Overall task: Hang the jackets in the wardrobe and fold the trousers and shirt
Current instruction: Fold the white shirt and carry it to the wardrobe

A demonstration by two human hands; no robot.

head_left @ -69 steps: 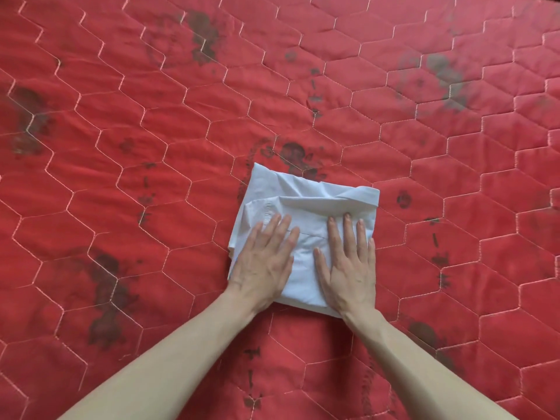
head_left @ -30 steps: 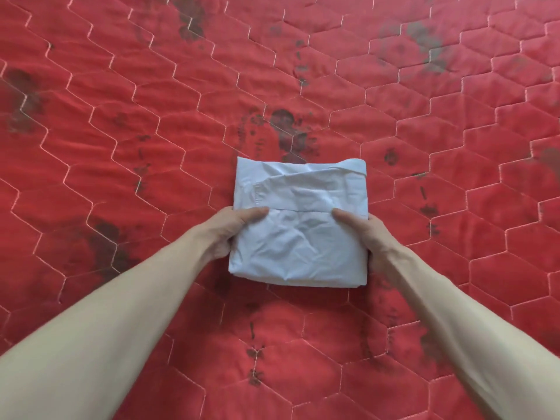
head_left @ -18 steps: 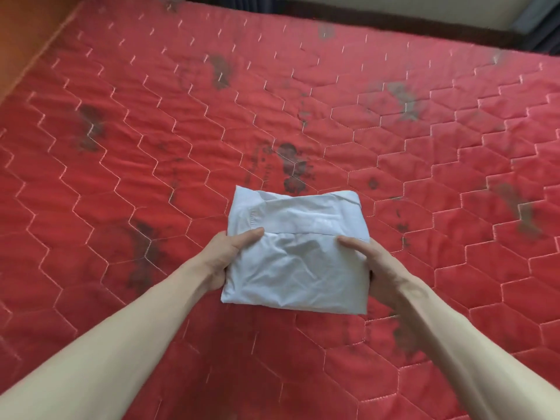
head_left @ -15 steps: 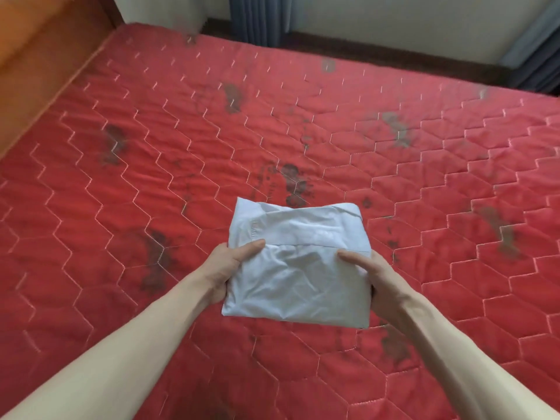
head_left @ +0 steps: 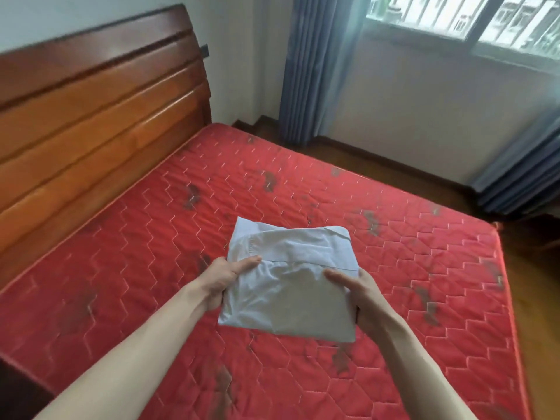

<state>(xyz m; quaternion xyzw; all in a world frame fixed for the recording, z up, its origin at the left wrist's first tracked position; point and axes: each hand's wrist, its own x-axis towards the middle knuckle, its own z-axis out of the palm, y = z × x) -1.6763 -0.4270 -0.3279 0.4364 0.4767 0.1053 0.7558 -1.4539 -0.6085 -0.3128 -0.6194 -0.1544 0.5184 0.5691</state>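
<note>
A white shirt (head_left: pixel 291 274), folded into a compact square, is held up above the red quilted mattress (head_left: pixel 151 237). My left hand (head_left: pixel 225 275) grips its left edge, thumb on top and fingers underneath. My right hand (head_left: pixel 360 294) grips the right edge the same way. The collar side of the fold points away from me. No jackets, trousers or wardrobe are in view.
A wooden headboard (head_left: pixel 97 116) runs along the left of the bed. Blue curtains (head_left: pixel 315 65) hang by a barred window (head_left: pixel 469 19) on the far wall. Wooden floor (head_left: pixel 530 262) shows past the mattress's right edge.
Both hands went from pressing flat on the shirt to gripping its sides and lifting it off the mattress. My view has risen, bringing headboard, wall and window into sight.
</note>
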